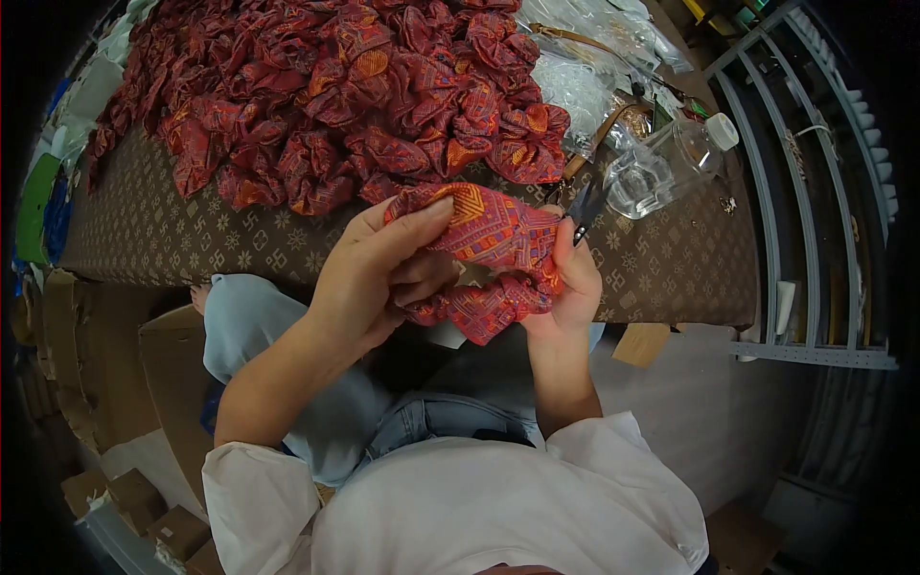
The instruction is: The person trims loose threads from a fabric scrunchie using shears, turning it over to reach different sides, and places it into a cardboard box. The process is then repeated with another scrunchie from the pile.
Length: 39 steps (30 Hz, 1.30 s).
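A red patterned scrunchie [489, 230] is stretched between my two hands, above my lap and in front of the covered surface. My left hand [383, 264] pinches its left side, thumb on top of the cloth. With closed fingers, my right hand [573, 283] grips the right side. Small dark-bladed thread snips [585, 206] also sit in that hand, blades pointing up and away from the cloth. Part of the snips is hidden by my fingers. Just beyond my hands lies a large heap of similar red scrunchies [364, 86].
A brown patterned cloth [259, 244] covers the work surface. To the right of the heap lie a clear plastic bottle [661, 172] with a white cap and clear plastic bags [575, 91]. A grey metal rack [815, 192] stands at the right. Cardboard boxes [172, 374] sit at lower left.
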### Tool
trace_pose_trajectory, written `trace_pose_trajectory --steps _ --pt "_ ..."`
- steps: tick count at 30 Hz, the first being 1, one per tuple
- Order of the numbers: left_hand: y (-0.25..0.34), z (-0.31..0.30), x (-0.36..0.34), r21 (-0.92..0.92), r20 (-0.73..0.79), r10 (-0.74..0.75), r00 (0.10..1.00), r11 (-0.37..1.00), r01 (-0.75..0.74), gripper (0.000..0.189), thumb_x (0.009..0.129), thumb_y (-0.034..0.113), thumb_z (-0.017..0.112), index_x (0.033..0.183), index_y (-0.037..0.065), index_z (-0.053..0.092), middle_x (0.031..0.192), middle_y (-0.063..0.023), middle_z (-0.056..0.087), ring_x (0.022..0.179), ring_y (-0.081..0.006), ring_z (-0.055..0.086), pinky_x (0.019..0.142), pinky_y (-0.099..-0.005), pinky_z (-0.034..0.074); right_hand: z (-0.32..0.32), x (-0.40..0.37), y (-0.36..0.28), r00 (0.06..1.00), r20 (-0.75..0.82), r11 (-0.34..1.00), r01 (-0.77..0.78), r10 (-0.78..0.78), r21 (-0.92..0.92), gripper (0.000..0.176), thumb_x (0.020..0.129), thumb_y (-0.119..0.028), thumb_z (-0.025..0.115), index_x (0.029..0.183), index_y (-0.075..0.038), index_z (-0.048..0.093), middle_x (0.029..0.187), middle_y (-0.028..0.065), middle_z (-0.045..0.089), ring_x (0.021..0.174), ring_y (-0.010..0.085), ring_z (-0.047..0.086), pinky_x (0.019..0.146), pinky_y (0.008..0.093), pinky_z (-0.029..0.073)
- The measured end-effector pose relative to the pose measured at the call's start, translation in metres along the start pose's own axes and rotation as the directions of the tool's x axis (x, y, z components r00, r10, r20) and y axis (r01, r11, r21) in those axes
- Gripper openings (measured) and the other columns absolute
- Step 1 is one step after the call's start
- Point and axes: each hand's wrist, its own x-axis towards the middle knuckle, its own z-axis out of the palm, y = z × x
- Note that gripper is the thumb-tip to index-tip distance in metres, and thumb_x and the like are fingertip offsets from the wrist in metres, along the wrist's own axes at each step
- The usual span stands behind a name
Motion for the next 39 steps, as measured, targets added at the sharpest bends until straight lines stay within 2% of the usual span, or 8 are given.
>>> trace_pose_trajectory --steps 5,8,12,14,17,22,32,39 --pt "-0.002 -0.010 0.006 -0.095 -0.038 -0.010 0.999 0.995 0.006 0.009 0.086 0.015 0.046 0.082 0.007 0.048 0.046 0.0062 0.029 0.037 -0.0041 0.024 0.052 -0.0210 0.046 0.011 0.003 0.003 0.984 -0.096 0.987 -0.148 0.153 0.062 0.025 0.088 -0.016 0.042 0.104 0.003 0.046 0.103 0.0192 0.054 0.094 0.0286 0.055 0.083 0.0433 0.044" --pt "0.002 -0.006 0.007 0.118 -0.032 0.025 0.999 0.993 -0.021 0.012 0.083 0.015 0.054 0.082 0.004 0.050 0.053 0.0034 0.043 0.047 -0.0069 0.043 0.047 -0.0202 0.037 0.010 0.003 0.004 0.971 -0.054 0.957 -0.217 0.231 0.193 0.025 0.089 -0.016 0.041 0.103 0.003 0.047 0.101 0.0182 0.055 0.090 0.0279 0.057 0.080 0.0426 0.046" --pt "-0.002 0.005 0.006 0.432 -0.181 0.102 0.978 0.902 -0.014 0.019 0.079 0.012 0.060 0.091 0.000 0.051 0.060 0.0012 0.051 0.057 -0.0081 0.053 0.058 -0.0216 0.045 0.011 0.001 0.008 0.971 -0.232 0.971 -0.115 0.064 -0.211 0.021 0.088 -0.014 0.044 0.100 0.001 0.050 0.095 0.0137 0.058 0.083 0.0216 0.059 0.075 0.0354 0.049" --pt "-0.011 0.010 0.011 0.483 -0.142 0.413 0.900 0.822 -0.301 0.025 0.074 0.010 0.066 0.094 -0.001 0.055 0.068 -0.0009 0.057 0.065 -0.0074 0.056 0.064 -0.0215 0.047 0.011 0.000 0.008 0.967 -0.254 0.953 -0.068 -0.010 -0.294 0.019 0.087 -0.014 0.046 0.098 0.001 0.051 0.092 0.0117 0.059 0.081 0.0186 0.059 0.073 0.0323 0.049" --pt "0.003 0.005 0.005 0.520 0.018 0.129 0.991 0.846 -0.120 0.026 0.070 0.006 0.068 0.093 0.001 0.057 0.077 -0.0049 0.061 0.067 -0.0093 0.058 0.066 -0.0211 0.047 0.005 -0.003 0.004 0.978 -0.208 0.905 -0.060 -0.031 -0.422 0.018 0.084 -0.014 0.053 0.097 -0.001 0.052 0.088 0.0071 0.059 0.077 0.0121 0.057 0.070 0.0259 0.047" --pt "0.000 0.001 0.006 0.471 -0.072 0.171 0.983 0.874 -0.118 0.020 0.071 0.007 0.068 0.089 0.001 0.060 0.075 -0.0030 0.062 0.067 -0.0074 0.057 0.063 -0.0204 0.047 0.006 -0.003 0.000 0.945 -0.181 0.644 0.039 -0.273 -0.764 0.029 0.075 -0.014 0.067 0.096 -0.001 0.053 0.083 0.0020 0.057 0.075 0.0068 0.053 0.069 0.0210 0.043" --pt "0.002 -0.004 0.000 0.227 -0.084 0.076 0.994 0.972 -0.055 0.015 0.080 0.010 0.058 0.092 0.002 0.056 0.065 -0.0011 0.056 0.059 -0.0056 0.051 0.054 -0.0187 0.042 0.008 0.004 -0.015 0.976 -0.186 0.937 -0.168 0.114 -0.307 0.030 0.065 0.003 0.062 0.094 0.002 0.052 0.078 0.0075 0.059 0.065 0.0126 0.057 0.062 0.0246 0.047" --pt "-0.002 -0.004 0.005 0.021 -0.007 0.062 0.998 0.998 -0.062 0.024 0.080 0.005 0.053 0.102 0.002 0.044 0.063 -0.0008 0.048 0.057 -0.0061 0.045 0.050 -0.0186 0.036 0.027 0.005 -0.010 0.923 -0.362 0.964 -0.202 0.127 -0.175 0.028 0.065 0.002 0.051 0.093 0.005 0.050 0.071 0.0079 0.055 0.063 0.0131 0.053 0.062 0.0279 0.045"
